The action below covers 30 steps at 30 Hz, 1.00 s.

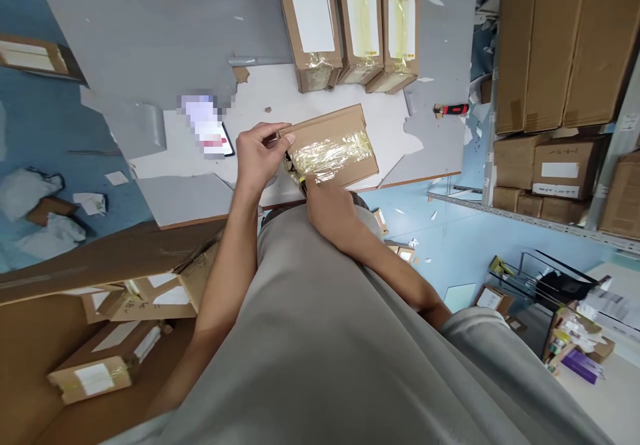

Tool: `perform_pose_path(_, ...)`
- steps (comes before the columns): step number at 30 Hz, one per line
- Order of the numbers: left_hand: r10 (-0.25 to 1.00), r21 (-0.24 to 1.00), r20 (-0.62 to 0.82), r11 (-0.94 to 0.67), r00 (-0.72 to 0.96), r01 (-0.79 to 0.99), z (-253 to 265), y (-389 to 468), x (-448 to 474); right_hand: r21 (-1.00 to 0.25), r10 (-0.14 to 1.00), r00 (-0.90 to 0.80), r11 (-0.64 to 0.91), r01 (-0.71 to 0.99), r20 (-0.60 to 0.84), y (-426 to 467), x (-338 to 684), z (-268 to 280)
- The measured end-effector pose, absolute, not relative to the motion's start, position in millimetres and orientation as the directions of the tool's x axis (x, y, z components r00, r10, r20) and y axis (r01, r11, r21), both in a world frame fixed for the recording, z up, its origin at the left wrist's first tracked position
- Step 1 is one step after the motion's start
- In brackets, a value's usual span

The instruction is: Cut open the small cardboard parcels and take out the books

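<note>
The right grip [330, 209] hides most of its tool [303, 183].

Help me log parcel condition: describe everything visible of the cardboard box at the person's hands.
The cardboard box is brown and oblong, with a wide band of shiny, crinkled, yellowish clear tape along its upper face. It sits at a slant by the near edge of the table; whether it rests there or is held up is unclear. The left hand grips its left corner, thumb on top. The right hand is at its near side, hiding part of it.
</note>
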State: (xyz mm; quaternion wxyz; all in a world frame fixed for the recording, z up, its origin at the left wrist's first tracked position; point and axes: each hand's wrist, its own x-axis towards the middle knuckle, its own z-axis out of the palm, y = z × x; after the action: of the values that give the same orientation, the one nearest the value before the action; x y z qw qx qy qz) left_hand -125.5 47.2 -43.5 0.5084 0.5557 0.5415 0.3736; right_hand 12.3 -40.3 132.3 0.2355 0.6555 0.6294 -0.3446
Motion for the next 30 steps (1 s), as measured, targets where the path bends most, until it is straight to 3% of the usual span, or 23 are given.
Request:
perform_pose_path(9,0.986,0.937,-0.163,0.145,0.032,0.318,-37,30,-122,-0.245,0.643,-0.323,0.212,0.946,-0.694,-50,43,129)
perform_pose_path(13,0.982,0.920,-0.189,0.186,-0.027,0.344,-33,24,-119,-0.322,0.611,-0.422,0.273,0.906,-0.670,-54,65,124)
perform_pose_path(19,0.975,0.911,-0.210,0.222,-0.070,0.349,-30,21,-119,-0.428,0.559,-0.496,0.259,0.866,-0.665,-50,89,121)
perform_pose_path(26,0.971,0.908,-0.224,0.237,-0.078,0.345,-28,22,-117,-0.537,0.584,-0.462,0.051,0.842,-0.668,-34,110,123)
perform_pose_path(30,0.973,0.909,-0.219,0.231,-0.076,0.347,-29,20,-115,-0.518,0.577,-0.436,0.026,0.855,-0.691,-34,102,120)
